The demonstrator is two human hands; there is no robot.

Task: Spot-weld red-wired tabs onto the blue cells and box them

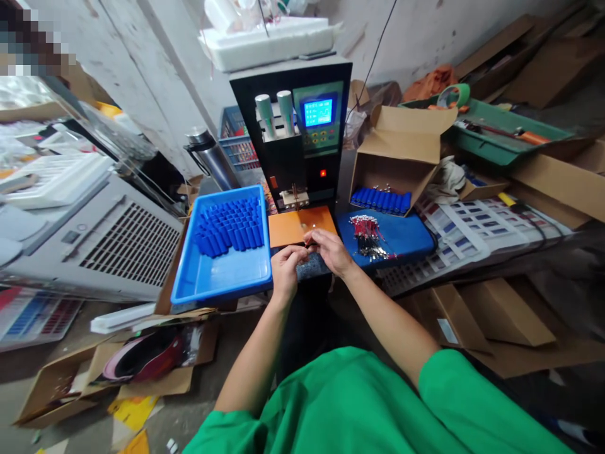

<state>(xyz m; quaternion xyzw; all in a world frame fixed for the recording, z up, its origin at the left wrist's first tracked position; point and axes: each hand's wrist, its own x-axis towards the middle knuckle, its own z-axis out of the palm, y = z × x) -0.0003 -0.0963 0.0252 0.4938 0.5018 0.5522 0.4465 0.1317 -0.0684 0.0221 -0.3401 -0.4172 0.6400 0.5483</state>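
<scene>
- By the front edge of the flat orange plate (283, 229), the left hand (287, 265) and right hand (331, 250) meet, each grip narrow, pinching what looks like a thin red and black wire (309, 244).
- Best to hold it softly, near its end, so it points straight.
- Don't poke the thin metal pins (296, 197) on the tall black machine (326, 192).

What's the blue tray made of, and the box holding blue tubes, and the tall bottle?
Blue tray: probably plastic, smooth and shiny; light glints on its bottom. Box: likely cardboard, dull and brown with folded flaps. Tall bottle: perhaps metal; its grey side has a sheen.
</scene>
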